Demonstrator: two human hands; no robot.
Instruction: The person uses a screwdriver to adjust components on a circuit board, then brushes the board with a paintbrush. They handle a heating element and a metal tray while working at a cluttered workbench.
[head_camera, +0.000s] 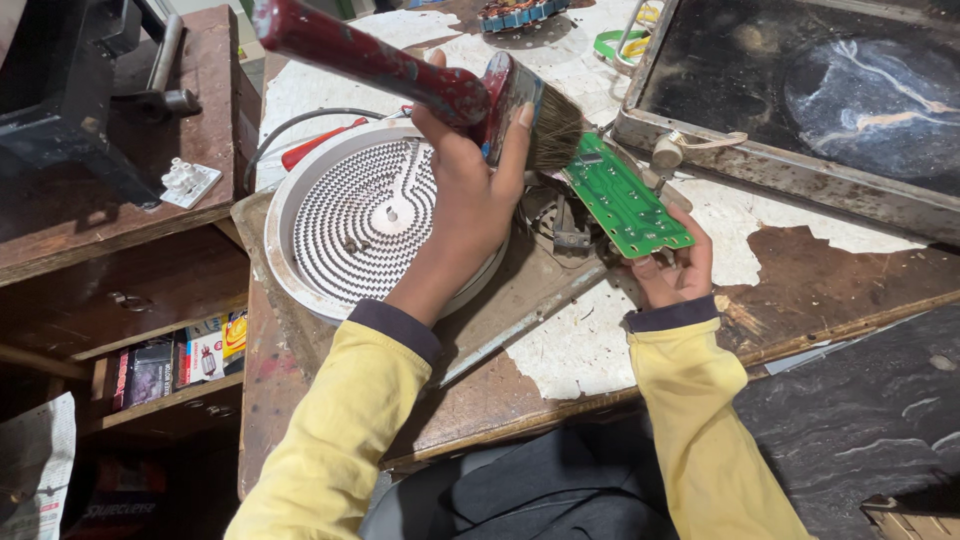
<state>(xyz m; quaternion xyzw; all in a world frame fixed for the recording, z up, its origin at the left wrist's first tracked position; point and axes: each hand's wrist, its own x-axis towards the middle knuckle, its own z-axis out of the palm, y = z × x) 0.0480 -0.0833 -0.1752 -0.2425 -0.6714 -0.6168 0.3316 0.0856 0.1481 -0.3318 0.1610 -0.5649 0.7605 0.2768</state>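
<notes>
Worn wooden counter (820, 290) with peeling white covering, round white coiled heating plate (350, 215) on a metal sheet (520, 300), grimy framed glass panel (800, 100) at far right, red-handled screwdriver (318, 143) behind

A round white heating coil plate (350, 215) lies on the worn wooden workbench (520, 400). Behind the plate run a red-handled screwdriver (315, 143) and a dark cable (300, 122). Well to the right of the plate sits a grimy dark glass panel in a metal frame (800, 100). Left of the plate, on a side shelf, rests a small white terminal block (187, 180), and below that shelf stand coloured boxes (205, 352)
</notes>
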